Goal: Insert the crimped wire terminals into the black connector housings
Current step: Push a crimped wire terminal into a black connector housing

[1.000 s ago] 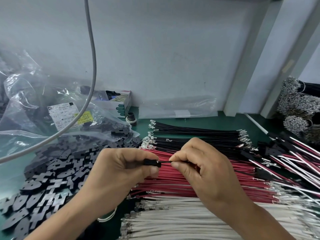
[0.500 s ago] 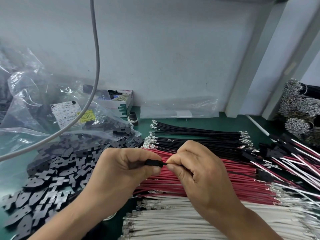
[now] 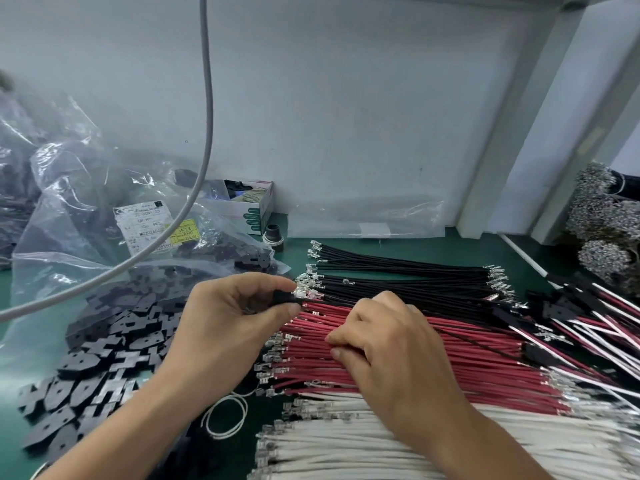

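- Pinching a black connector housing (image 3: 286,297) between thumb and curled fingers, the left hand (image 3: 235,318) holds it above the near-left ends of the wire rows, a black wire (image 3: 478,337) trailing from it to the right.
- Resting on the red wires (image 3: 485,368), the right hand (image 3: 391,351) has its fingertips (image 3: 334,339) curled down among them; whether they grip one wire cannot be told.
- The crimped wires lie in rows on the green mat (image 3: 398,245): black wires (image 3: 398,271) farthest, red in the middle, white wires (image 3: 381,441) nearest, with metal terminals (image 3: 273,362) at the left ends.
- Loose black housings (image 3: 104,358) are heaped to the left, spilling from a clear plastic bag (image 3: 76,209).
- The bag carries a white printed label (image 3: 145,223) and a yellow sticker (image 3: 185,231); the writing is too blurred to read surely.
- A small open carton (image 3: 256,209) stands far behind, by the wall.
- Finished red-white-black assemblies (image 3: 588,323) lie at the right.
- A grey cable (image 3: 207,98) hangs across the left.
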`<move>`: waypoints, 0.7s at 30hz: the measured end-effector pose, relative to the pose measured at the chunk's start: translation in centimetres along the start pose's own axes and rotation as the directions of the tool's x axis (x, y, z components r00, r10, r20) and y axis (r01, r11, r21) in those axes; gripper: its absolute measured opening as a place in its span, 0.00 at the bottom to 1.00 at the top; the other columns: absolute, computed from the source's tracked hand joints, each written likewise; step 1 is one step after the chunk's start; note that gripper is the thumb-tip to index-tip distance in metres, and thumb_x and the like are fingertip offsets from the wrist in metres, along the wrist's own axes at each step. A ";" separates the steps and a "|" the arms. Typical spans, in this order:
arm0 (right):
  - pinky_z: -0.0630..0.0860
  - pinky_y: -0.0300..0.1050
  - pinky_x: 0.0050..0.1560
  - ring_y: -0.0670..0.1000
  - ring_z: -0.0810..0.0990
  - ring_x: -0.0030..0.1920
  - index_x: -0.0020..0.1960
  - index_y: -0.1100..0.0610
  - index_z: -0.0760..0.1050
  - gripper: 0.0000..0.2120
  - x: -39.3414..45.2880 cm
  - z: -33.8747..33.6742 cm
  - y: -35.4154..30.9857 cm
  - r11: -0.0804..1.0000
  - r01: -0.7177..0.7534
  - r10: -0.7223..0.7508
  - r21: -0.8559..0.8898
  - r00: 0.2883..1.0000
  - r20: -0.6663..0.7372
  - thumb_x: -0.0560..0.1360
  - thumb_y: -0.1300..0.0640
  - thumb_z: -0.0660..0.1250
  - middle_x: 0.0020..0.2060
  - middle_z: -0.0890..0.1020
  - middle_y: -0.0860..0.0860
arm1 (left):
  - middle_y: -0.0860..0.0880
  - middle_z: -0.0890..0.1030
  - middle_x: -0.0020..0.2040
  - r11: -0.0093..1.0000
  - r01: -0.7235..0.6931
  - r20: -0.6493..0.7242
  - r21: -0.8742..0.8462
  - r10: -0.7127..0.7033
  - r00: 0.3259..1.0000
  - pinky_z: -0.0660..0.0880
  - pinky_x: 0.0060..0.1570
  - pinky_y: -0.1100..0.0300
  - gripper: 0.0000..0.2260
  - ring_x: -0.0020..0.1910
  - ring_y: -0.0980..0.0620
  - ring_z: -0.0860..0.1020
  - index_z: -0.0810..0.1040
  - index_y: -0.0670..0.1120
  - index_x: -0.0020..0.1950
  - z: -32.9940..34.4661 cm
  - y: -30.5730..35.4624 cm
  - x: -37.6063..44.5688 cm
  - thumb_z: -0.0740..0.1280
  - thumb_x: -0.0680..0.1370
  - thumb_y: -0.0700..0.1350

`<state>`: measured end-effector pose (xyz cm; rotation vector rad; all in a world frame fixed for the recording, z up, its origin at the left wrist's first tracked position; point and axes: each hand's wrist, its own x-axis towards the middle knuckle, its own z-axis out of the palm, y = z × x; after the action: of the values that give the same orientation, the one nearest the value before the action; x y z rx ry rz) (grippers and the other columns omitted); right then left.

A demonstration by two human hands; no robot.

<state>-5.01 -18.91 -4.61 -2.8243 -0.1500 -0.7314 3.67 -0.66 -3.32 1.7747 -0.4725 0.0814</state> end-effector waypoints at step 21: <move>0.75 0.40 0.41 0.47 0.80 0.45 0.46 0.45 0.81 0.04 -0.4 -2.4 0.8 0.938 -0.031 0.115 0.345 0.967 -0.226 0.78 0.50 0.67 0.42 0.78 0.40 | 0.39 0.86 0.42 0.794 0.353 0.323 -0.495 -0.208 0.923 0.79 0.34 0.62 0.15 0.36 0.49 0.83 0.87 0.39 0.50 -0.6 0.2 0.4 0.78 0.66 0.45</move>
<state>-6.33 -20.29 -2.95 -2.3797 -0.1154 -0.9284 4.06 -0.23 -2.88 1.2670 -0.3565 -0.4628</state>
